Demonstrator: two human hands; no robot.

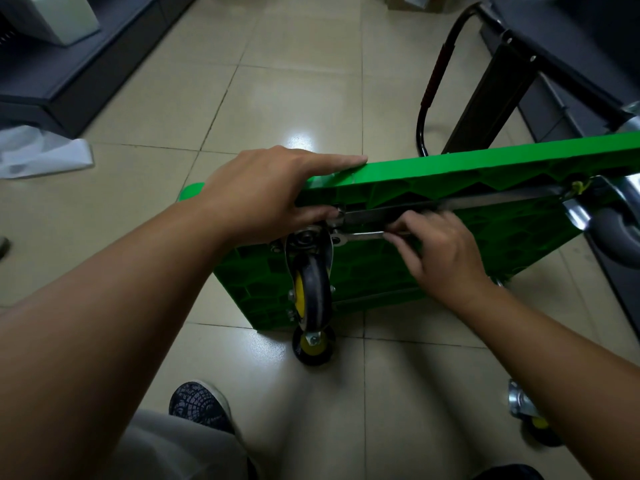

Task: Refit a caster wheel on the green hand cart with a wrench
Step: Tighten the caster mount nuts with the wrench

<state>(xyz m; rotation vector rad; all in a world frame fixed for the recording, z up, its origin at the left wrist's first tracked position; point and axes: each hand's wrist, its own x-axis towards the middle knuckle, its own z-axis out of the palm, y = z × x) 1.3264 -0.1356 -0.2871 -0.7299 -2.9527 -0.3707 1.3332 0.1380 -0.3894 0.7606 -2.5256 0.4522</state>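
The green hand cart (433, 174) stands tipped on its side on the tiled floor, its ribbed underside facing me. A caster wheel (311, 299) with a black tyre and yellow hub sits on its metal plate at the cart's near corner. My left hand (266, 192) grips the cart's top edge, forefinger straight along it, thumb by the plate. My right hand (440, 251) pinches the handle of a silver wrench (363, 236), whose head sits on a bolt at the plate's right side. A second yellow-hub wheel (313, 346) rests on the floor below.
A loose caster (526, 414) lies on the floor at the right, partly behind my right forearm. The cart's black folded handle (436, 81) with its red grip lies beyond. A larger grey wheel (613, 233) and dark shelving flank the right; dark cabinets and white plastic sit left. My shoe (201, 407) is below.
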